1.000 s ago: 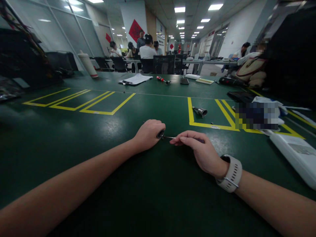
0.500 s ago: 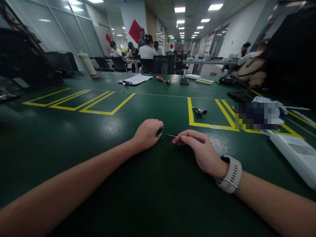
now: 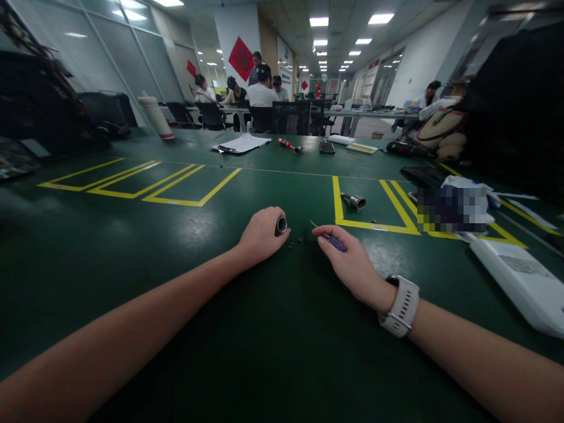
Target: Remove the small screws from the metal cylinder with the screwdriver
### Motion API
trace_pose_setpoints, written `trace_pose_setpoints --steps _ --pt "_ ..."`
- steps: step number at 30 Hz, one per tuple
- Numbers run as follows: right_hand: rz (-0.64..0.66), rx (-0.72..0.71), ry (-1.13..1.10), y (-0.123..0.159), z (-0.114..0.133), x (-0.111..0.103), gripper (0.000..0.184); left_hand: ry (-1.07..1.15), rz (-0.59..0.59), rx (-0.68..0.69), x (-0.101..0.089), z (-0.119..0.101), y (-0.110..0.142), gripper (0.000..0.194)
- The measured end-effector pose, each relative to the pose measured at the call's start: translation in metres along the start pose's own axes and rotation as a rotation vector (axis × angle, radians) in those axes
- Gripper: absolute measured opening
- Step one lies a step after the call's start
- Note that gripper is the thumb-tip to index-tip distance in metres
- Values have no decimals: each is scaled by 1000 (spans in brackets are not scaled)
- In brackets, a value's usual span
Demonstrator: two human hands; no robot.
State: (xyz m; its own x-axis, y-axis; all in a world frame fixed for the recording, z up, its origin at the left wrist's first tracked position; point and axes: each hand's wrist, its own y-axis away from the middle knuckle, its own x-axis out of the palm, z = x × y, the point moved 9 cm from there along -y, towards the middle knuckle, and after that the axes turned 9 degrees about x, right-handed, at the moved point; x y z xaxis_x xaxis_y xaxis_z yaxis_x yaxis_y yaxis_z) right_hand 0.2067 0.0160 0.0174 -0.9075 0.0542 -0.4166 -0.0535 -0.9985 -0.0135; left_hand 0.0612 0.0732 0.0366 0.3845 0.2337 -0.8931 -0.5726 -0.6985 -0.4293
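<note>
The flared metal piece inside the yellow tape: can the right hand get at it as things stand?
Probably yes: just flat yellow tape lies between the flared metal piece and the right hand, whose grip, though, holds a purple-handled tool.

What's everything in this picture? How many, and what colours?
Table: one, green, foreground
Tape outlines: several, yellow, on the table
Metal cup: one, silver, in left hand
Second metal cup: one, silver, inside tape
Screwdriver: one, purple handle, in right hand
Tiny rings: about three, dark, between the hands
Clipboard: one, white papers, far side
Phone: one, dark, far side
Tool: one, red handle, left of phone
Notepad: one, yellowish, right of phone
Tumbler: one, pale, far left
Boxlike object: one, white, right edge
Chairs: several, black, background
People: several, mixed clothes, background
Ceiling lights: several, white, overhead
Watch: one, pale strap, right wrist
Left hand: one, bare, centre
Right hand: one, bare, centre
</note>
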Motion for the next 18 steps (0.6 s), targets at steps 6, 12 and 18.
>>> trace_pose_setpoints --steps 6,12,18 --pt "69 -102 121 -15 8 33 24 -153 -200 -86 -21 6 5 28" --pt "317 -279 202 21 34 67 21 -68 -401 -193 -51 19 22 30" --pt "656 -583 373 126 46 60 31 70 -391 -391 -84 18 50 34"
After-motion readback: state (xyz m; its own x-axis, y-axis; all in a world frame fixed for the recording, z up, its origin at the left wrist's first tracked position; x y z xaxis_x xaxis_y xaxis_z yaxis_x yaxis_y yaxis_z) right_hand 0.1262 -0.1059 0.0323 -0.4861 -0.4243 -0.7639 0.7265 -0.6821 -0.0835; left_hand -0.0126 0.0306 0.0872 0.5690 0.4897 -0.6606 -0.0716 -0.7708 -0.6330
